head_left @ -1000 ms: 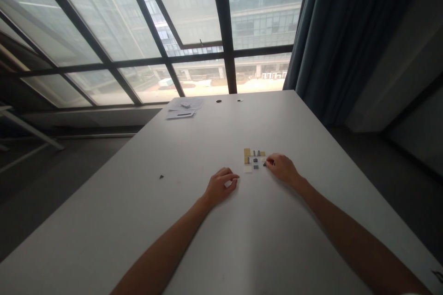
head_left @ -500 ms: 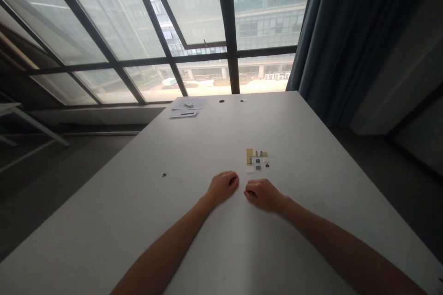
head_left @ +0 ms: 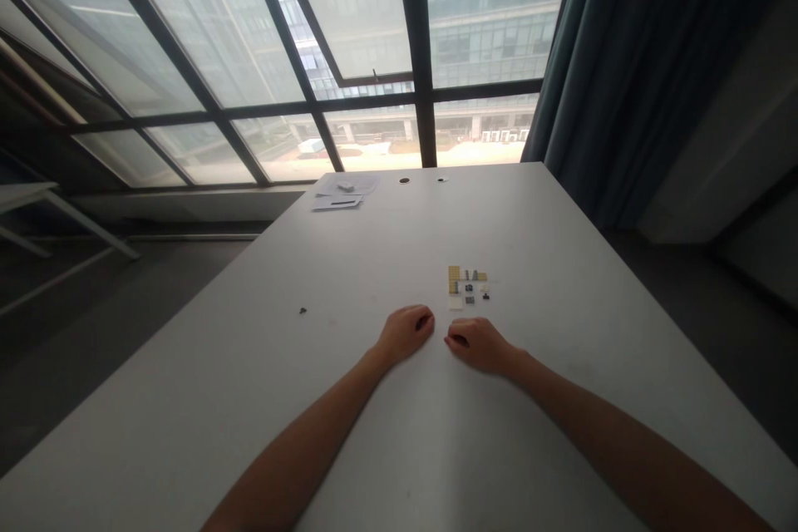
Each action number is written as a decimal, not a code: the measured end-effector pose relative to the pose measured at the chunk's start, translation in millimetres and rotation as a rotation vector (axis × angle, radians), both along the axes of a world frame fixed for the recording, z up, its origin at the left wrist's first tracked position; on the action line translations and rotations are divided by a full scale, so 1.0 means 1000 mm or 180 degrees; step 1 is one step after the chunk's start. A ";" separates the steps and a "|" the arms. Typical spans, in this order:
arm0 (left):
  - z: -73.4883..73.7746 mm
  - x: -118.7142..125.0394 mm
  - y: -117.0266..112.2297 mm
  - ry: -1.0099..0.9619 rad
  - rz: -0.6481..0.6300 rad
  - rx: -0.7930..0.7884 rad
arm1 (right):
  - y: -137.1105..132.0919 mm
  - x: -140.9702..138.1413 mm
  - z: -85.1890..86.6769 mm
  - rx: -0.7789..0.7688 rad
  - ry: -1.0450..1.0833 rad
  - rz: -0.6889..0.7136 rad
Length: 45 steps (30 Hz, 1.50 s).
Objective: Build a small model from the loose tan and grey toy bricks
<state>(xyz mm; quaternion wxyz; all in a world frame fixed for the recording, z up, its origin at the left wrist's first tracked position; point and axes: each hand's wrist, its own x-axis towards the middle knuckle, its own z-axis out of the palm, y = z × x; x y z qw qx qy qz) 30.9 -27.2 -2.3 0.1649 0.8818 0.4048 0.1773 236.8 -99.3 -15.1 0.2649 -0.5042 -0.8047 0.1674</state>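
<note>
My left hand (head_left: 406, 332) rests on the white table (head_left: 349, 266), its fingers curled into a loose fist. Facing it across a narrow gap, my right hand (head_left: 479, 344) also lies curled, thumb side up. Nothing shows in either hand. Just beyond my right hand lies a group of small building-brick pieces: yellow bricks (head_left: 454, 273), a white flat piece (head_left: 456, 303), a dark grey piece (head_left: 470, 300) and a black piece (head_left: 486, 297). Neither hand touches them. Away to the left sits a small dark piece (head_left: 302, 311).
Papers (head_left: 337, 203) with small objects lie at the table's far left corner. Two round holes, one of them at the far edge (head_left: 404, 180), mark the tabletop. Beyond stand tall windows (head_left: 367, 8), with a blue curtain (head_left: 598, 100) at the right and another table (head_left: 28, 195) at the left.
The whole view has shifted slightly, so everything appears a little farther right. Both hands stay curled in the same place on the table, and the pieces have not moved.
</note>
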 end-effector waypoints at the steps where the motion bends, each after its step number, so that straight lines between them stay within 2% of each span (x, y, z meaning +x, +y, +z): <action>1: 0.000 0.000 0.000 -0.0002 0.0006 -0.0005 | 0.000 0.000 0.000 0.0003 0.0011 -0.0003; 18: 0.004 0.002 -0.001 0.0121 0.0043 -0.0108 | -0.001 0.003 0.000 -0.0101 0.0029 0.0017; 26: 0.004 0.001 -0.003 0.0049 -0.0104 -0.0108 | -0.001 0.003 -0.001 -0.0139 0.0005 0.0052; 29: 0.009 -0.002 -0.001 0.0079 -0.0143 -0.0102 | -0.001 0.004 0.000 -0.0141 0.0011 0.0051; 31: 0.018 -0.007 0.005 0.0103 -0.0088 -0.0050 | -0.002 0.004 -0.001 -0.0140 0.0012 0.0050; 35: 0.048 -0.034 0.027 0.0054 0.0296 0.0139 | -0.002 0.005 -0.003 -0.0162 0.0016 0.0093; 39: 0.074 -0.085 0.058 0.0201 0.0741 0.0100 | -0.001 0.007 -0.007 -0.0173 -0.0001 0.0138; 42: 0.082 -0.135 0.081 0.0362 0.1147 0.0010 | 0.001 0.007 -0.011 -0.0176 -0.0003 0.0133; 45: 0.079 -0.184 0.096 0.0477 0.1380 -0.0027 | 0.001 0.007 -0.014 -0.0152 -0.0022 0.0115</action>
